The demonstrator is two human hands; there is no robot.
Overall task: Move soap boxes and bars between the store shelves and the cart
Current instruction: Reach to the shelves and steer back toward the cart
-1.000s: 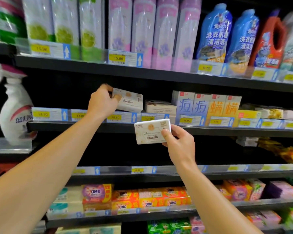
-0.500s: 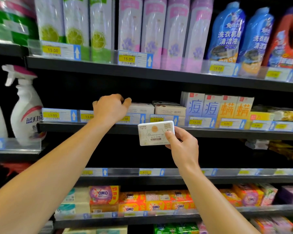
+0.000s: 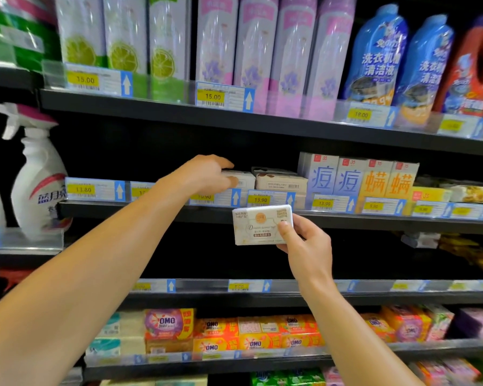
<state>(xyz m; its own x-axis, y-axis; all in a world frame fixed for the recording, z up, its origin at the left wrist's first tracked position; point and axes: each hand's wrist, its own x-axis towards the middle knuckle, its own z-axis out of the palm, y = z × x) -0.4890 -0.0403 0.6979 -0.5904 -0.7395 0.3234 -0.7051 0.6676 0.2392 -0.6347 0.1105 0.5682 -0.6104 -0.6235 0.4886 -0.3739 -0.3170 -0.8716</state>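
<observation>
— Store shelving fills the whole view, dark metal tiers with yellow price tags along every edge. What has been changed at the left hand (image 3: 207,174)?

— A second ago a white soap box was held by it above the middle shelf (image 3: 179,210); half a second ago the box was being pushed in under a curled fist. Now the shelved soap box (image 3: 241,178) is seen lying flat on that shelf beside a brown-printed box (image 3: 279,181), and the fingers have been loosened and spread, with only the fingertips at its left end. Whether contact is kept cannot be told.

— So one placement is judged finished?

— It is judged so; the box has been returned to the row above its price tag.

— And the right hand (image 3: 304,243)?

— A white and gold soap box (image 3: 262,225) is pinched at its 4 o'clock corner, thumb on the printed face, fingers behind. It is held upright in front of the shelf edge, at 5 o'clock from the left hand, not yet shelved.

— How are the arms posed?

— Both forearms are raised and extended, the left stretched long from 8 o'clock, the right rising from 5 o'clock with the wrist bent inward.

— And farther out?

— A spray bottle (image 3: 39,185) is stood at 9 o'clock; the orange detergent soaps (image 3: 251,334) are stacked at 6 o'clock. No cart is shown.
</observation>
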